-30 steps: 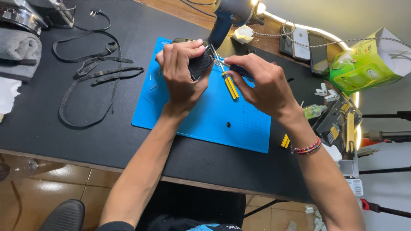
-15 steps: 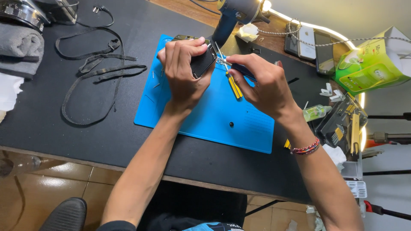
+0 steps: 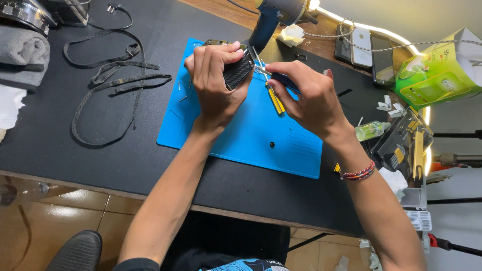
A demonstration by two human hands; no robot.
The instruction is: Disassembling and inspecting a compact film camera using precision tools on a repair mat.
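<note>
Head view, and your left hand [image 3: 217, 80] is clamped around a small black ribbed device [image 3: 237, 70], holding it just above the far edge of the bright blue rubber work mat [image 3: 241, 135]. Your right hand [image 3: 306, 95] pinches a slim metal tool [image 3: 261, 68] against that device, fingers pressed tight together, a yellow-handled screwdriver [image 3: 275, 100] slanting beneath the knuckles. Off toward the black table's [image 3: 75, 150] left side lies a looped black fabric strap [image 3: 108, 85]; a green cardboard box [image 3: 442, 70] sits at the far right corner.
</note>
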